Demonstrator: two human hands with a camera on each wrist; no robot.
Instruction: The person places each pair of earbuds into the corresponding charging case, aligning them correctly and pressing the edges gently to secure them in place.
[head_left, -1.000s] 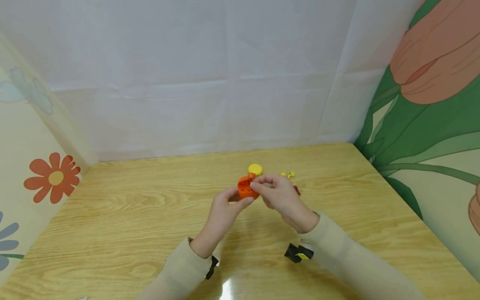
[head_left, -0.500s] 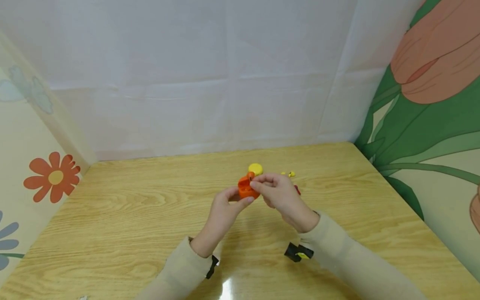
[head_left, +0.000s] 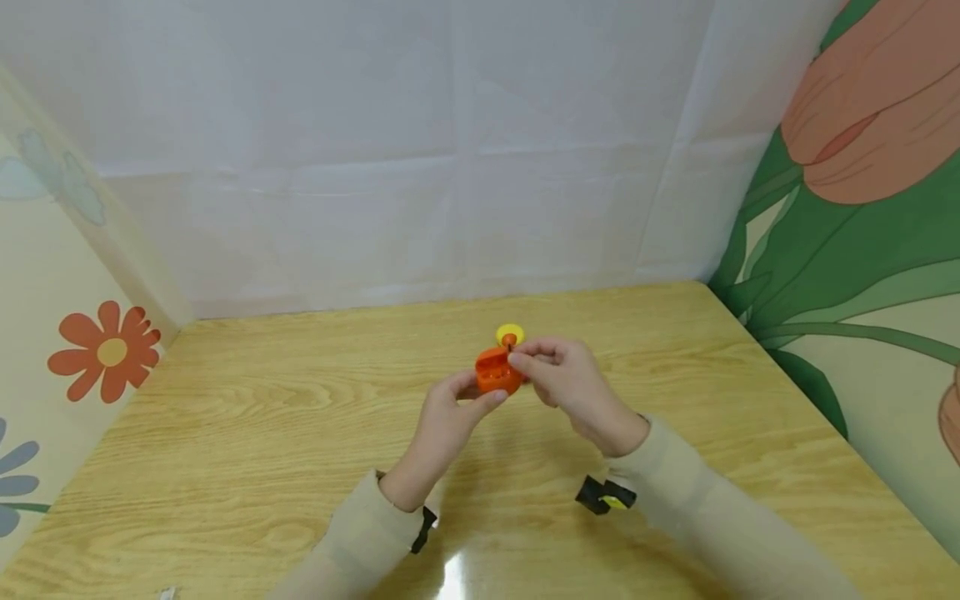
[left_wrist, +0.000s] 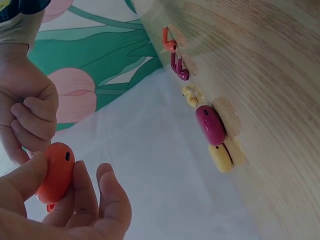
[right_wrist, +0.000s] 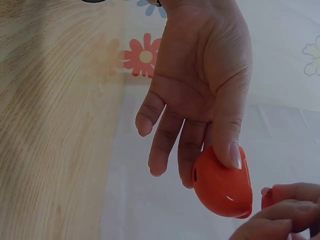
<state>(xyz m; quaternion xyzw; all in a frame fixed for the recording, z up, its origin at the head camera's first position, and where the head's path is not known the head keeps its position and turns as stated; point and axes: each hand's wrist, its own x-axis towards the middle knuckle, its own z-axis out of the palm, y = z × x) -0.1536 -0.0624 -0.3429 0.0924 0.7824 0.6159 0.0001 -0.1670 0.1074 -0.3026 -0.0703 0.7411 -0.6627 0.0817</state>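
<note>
In the head view, my left hand grips a small orange earbud case between thumb and fingers, raised above the table. The case's lid is up and its inner slots face me. My right hand pinches an orange earbud, lifted just above the case's right side and apart from it. The right wrist view also shows that earbud separate from the case, though fingers hide much of it. Behind the hands, a yellow case is partly covered.
In the left wrist view, a magenta case and a yellow case stand on the wooden table. Lined up beyond them are yellow earbuds, magenta earbuds and an orange earbud. A white sheet hangs at the back.
My right hand has shifted slightly right and up, carrying the orange earbud away from the case opening. My left hand and the case have barely moved.
</note>
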